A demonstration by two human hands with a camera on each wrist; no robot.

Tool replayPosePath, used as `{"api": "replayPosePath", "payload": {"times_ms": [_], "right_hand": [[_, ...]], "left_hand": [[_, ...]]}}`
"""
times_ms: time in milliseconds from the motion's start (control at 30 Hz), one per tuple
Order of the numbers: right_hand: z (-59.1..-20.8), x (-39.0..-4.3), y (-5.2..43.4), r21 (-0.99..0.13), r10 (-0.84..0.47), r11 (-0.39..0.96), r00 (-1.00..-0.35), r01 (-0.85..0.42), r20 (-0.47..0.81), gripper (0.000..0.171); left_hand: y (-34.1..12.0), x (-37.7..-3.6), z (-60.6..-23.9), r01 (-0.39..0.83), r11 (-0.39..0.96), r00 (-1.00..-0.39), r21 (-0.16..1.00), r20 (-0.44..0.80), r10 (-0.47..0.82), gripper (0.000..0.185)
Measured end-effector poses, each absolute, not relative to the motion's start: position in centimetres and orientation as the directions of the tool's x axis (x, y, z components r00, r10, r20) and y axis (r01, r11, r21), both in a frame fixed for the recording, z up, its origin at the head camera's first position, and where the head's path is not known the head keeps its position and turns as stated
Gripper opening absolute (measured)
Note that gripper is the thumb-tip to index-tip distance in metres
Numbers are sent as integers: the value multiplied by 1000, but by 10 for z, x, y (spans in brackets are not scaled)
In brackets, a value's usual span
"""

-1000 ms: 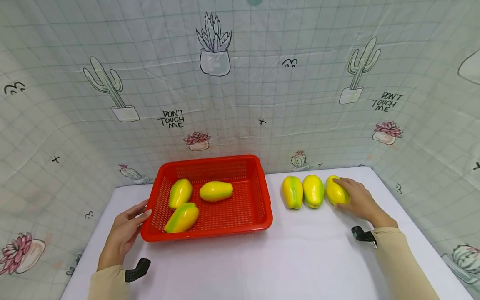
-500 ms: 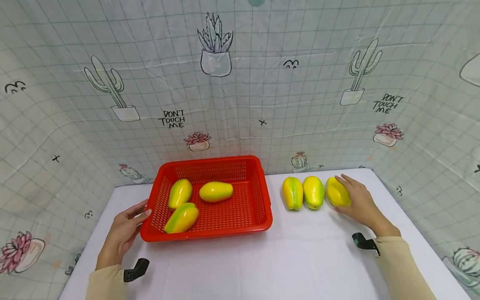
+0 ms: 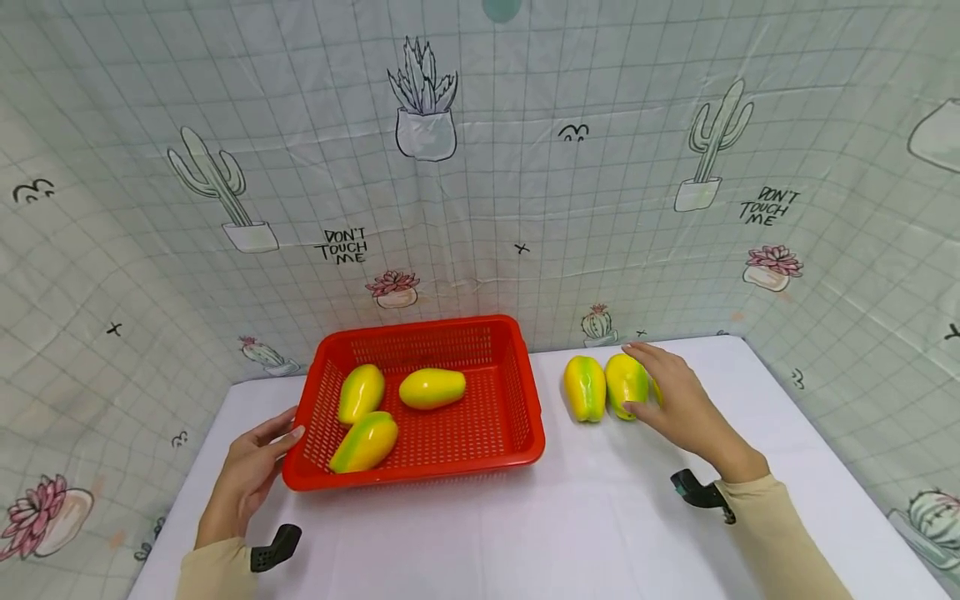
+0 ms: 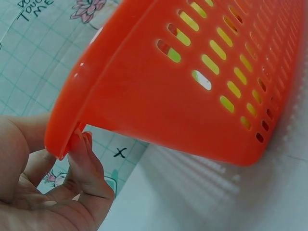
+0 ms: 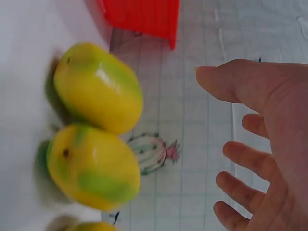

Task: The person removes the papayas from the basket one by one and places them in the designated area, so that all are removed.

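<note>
My left hand (image 3: 251,467) pinches the left rim of a red plastic basket (image 3: 420,472) between thumb and fingers, as the left wrist view shows closely. Inside the basket lie three glossy yellow-green fruits, papaya- or mango-like: one at the back left (image 3: 362,394), one at the front left (image 3: 365,442), one near the middle (image 3: 432,389). Right of it stands a row of three similar fruits: a left one (image 3: 585,389), a middle one (image 3: 621,379) and a right one mostly hidden. Over the row's right end hovers my right hand (image 3: 682,412), fingers spread, apart from the fruits in the right wrist view.
A white cloth (image 3: 480,542) covers the table. Behind and at both sides hangs a grid-patterned curtain (image 3: 480,192) with cactus drawings. A black wrist camera mount sits on each sleeve, the left one (image 3: 276,547) and the right one (image 3: 701,492).
My right hand has let go of the rightmost fruit and moved left, over it and toward the middle one. My left hand stays at the basket's rim; the fruits have not visibly moved.
</note>
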State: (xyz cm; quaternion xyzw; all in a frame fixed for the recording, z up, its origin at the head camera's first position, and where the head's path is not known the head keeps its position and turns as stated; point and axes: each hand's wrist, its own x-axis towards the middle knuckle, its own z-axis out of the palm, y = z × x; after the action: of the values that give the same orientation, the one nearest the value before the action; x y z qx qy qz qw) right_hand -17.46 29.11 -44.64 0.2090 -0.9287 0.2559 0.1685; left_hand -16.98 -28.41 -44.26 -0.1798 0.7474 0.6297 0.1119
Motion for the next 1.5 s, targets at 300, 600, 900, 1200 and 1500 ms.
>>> {"api": "replayPosePath", "payload": {"times_ms": [300,600,900,1200,1500], "right_hand": [[-444,-171,248,-434,-345,735,-838,-521,423,72],[-439,-174,214,-427,-370,723,-827,-542,423,68],[-429,-187,184,-416,-443,683,-793,-601,419,64],[-422,-200,171,-400,-493,682,-789,-612,366,65],[-414,-216,153,-349,-586,658,-745,-668,321,69]], "left_hand": [[-281,-167,-445,-393,143,-916,908,-373,-144,64],[-280,-167,-444,-384,127,-919,915,-366,-144,63],[-279,-168,-444,-379,120,-920,917,-360,-154,62],[-279,-169,-448,-374,104,-922,922,-358,-147,62],[-281,-168,-448,-381,103,-920,919,-364,-147,62]]}}
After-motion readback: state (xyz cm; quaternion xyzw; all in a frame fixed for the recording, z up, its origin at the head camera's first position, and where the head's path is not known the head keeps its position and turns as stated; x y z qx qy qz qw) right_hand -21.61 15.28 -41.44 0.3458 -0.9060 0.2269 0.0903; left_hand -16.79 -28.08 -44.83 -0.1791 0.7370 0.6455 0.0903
